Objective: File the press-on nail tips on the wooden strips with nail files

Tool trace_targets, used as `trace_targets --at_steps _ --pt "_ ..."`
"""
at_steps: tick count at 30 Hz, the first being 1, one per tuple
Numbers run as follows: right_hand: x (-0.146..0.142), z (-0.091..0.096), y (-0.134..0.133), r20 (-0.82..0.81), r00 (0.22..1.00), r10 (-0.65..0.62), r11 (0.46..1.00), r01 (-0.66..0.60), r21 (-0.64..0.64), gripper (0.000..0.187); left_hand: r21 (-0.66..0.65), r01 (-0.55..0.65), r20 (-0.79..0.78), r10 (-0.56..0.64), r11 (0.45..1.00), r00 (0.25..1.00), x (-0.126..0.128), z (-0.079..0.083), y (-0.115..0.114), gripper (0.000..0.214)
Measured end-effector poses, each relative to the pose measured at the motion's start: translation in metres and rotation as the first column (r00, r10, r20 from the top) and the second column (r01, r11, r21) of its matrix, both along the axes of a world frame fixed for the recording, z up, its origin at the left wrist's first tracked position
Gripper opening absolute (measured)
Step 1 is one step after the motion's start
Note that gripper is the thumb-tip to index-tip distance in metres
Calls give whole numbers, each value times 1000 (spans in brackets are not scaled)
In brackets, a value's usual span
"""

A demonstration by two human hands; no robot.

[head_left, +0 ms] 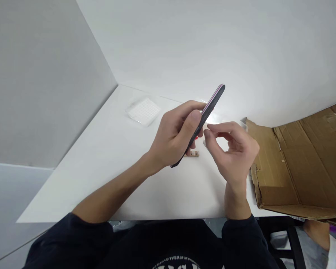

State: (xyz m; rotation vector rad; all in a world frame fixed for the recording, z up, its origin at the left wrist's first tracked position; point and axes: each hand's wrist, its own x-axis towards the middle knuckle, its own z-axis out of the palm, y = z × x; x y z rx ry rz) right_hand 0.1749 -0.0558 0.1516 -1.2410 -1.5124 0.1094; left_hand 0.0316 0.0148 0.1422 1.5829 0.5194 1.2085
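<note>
My left hand (179, 134) grips a long, dark nail file (210, 108) with a pink-and-white striped edge, tilted up toward the right. The thumb presses its dark face, which bears small print, and the fingers wrap behind. Close by on the right, my right hand (231, 149) has thumb and index finger pinched near the file; what lies between the fingertips, if anything, is too small to name. Something small and red (196, 138) shows behind the left fingers, mostly hidden. Below them, a small brown-and-white strip (195, 153) lies on the table, partly covered by the left hand.
A clear packet of small white squares (144, 111) lies at the back left of the white table (100, 179). An open cardboard box (294, 168) stands on the right. Walls rise behind and at left. Another person's arm (317, 233) shows at lower right, beside a black chair frame (294, 243).
</note>
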Motion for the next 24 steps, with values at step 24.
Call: trace_targets --at_steps 24 --pt "-2 -2 2 24 999 -28 999 29 -13 5 56 -40 -8 40 998 999 0 -4 2 41"
